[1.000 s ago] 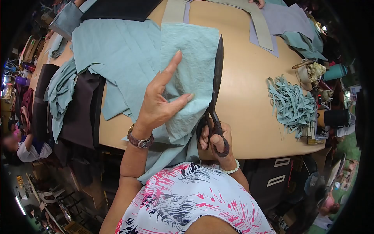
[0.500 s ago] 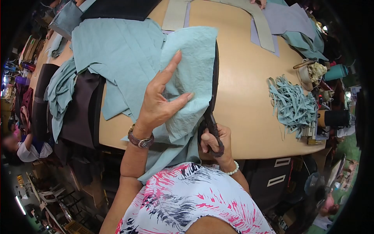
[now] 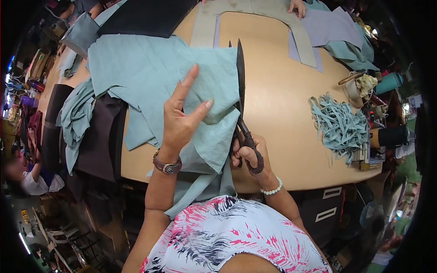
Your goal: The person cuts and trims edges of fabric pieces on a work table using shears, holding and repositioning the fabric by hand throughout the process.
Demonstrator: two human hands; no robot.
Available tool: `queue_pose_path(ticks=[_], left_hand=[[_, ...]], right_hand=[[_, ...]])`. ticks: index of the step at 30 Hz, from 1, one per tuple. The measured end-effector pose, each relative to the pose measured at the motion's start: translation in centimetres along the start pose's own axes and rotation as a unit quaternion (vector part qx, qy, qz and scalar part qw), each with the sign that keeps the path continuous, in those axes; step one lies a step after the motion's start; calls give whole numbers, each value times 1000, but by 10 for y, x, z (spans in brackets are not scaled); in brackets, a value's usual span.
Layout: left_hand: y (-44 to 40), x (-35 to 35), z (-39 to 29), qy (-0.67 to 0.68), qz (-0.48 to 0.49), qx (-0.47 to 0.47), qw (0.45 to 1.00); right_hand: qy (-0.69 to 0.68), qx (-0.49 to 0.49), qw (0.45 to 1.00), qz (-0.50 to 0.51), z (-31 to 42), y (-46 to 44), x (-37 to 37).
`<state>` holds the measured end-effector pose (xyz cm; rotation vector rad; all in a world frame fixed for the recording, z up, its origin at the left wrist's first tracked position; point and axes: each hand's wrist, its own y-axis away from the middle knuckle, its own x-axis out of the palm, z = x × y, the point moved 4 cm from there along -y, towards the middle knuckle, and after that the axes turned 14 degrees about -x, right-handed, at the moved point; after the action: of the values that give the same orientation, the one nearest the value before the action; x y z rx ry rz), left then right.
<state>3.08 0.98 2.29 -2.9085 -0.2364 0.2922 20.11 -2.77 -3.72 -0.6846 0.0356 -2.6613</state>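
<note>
A light blue-green piece of fabric (image 3: 214,68) is held up over the table by my left hand (image 3: 180,120). The thumb and index finger lie spread across its top face, while the other fingers are mostly hidden behind it. In my right hand (image 3: 255,157) are large dark scissors (image 3: 241,82), thumb and fingers through the handles. Their long blades point away from me along the fabric's right edge, tips slightly apart. Loose fabric hangs below, down to my lap. Beyond my left hand, wide layers of the same fabric (image 3: 132,68) cover the table.
A tangled heap of fabric strips (image 3: 339,125) lies on the tan table (image 3: 277,150) at right, near a teal bottle (image 3: 390,83) and a dark cylinder (image 3: 393,136). Grey pattern pieces (image 3: 302,41) lie at the back, with another person's hand (image 3: 297,7) there. Dark cloth (image 3: 100,136) drapes at left.
The scissors' blades now show along the fabric's right edge, with the tips parted; before, they were mostly behind it. The held fabric has come lower and flatter with my left hand.
</note>
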Motion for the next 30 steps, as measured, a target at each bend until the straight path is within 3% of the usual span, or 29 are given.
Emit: queue_pose_path(ticks=[18, 24, 27, 30], left_hand=[[5, 0, 5, 23, 10, -21, 999], [-6, -12, 9, 66, -20, -97, 993], [-22, -30, 11, 223, 17, -120, 967], [-32, -58, 7, 267, 75, -112, 954]], right_hand=[[19, 10, 999, -40, -3, -2, -1], [75, 47, 994, -58, 6, 4, -6], [144, 81, 985, -47, 25, 2, -20], [137, 107, 985, 8, 42, 4, -44]])
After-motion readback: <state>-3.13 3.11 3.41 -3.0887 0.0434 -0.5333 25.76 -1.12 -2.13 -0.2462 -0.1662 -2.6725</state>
